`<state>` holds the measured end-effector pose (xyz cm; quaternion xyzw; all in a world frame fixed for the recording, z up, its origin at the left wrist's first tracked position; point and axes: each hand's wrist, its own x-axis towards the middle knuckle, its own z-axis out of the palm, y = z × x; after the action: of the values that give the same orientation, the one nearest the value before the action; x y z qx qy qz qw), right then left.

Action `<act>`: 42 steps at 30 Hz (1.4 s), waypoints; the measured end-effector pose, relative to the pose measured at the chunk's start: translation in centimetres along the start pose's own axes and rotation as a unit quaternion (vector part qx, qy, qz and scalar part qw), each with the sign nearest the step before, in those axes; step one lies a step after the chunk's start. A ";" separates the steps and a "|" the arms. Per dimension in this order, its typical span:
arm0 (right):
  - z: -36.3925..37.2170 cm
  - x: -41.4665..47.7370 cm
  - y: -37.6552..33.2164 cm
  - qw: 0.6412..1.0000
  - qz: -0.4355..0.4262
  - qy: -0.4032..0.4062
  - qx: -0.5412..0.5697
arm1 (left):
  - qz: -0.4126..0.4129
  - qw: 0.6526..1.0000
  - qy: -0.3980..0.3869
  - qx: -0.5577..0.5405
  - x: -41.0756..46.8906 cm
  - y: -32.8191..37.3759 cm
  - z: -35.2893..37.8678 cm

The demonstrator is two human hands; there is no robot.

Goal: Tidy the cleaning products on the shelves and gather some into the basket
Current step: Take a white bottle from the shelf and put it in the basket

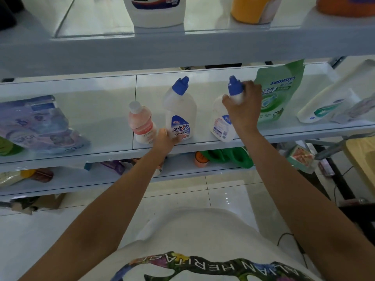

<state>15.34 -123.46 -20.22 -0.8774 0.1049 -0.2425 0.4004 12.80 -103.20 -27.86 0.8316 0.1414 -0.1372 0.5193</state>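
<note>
- right hand (pixel 241 107) grips right bottle (pixel 220 120) by the neck; bottle near upright, cap up
- left hand (pixel 166 138) touches base of upright middle bottle (pixel 180 112); can't tell if gripping

Head cam, wide-angle, facing fwd/down, close to mid shelf (pixel 101 126), single view

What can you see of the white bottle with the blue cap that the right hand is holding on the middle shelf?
The bottle is white, plastic-looking, with a slanted blue cap and a blue-and-white label low on its front. It stands near the front edge of the middle shelf, seemingly tilted. The right hand grips its neck just below the cap, hiding its right side. A similar bottle stands apart to its left.
</note>
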 end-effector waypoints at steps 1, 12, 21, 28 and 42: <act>-0.1 -0.5 -0.1 0.999 0.020 -0.001 0.042 | 0.004 1.000 0.021 0.003 -0.6 -0.8 0.7; -6.2 -4.5 -2.0 0.892 0.277 0.068 0.352 | 0.368 0.892 0.073 0.252 -7.9 1.8 6.6; -9.8 -6.7 -0.7 0.783 0.291 -0.114 0.537 | 0.365 0.879 -0.043 0.304 -8.4 5.1 5.0; -12.3 -5.5 -1.1 0.810 0.155 -0.244 0.509 | 0.239 0.892 -0.369 0.109 -9.4 6.7 3.4; -13.0 -4.6 -0.6 0.888 0.179 -0.148 0.397 | 0.112 0.928 -0.330 -0.135 -9.8 5.0 1.5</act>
<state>4.79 -129.81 -14.06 -0.6370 0.0948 -0.0558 0.7630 5.57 -107.54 -20.67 0.6716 -0.1145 -0.3244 0.6562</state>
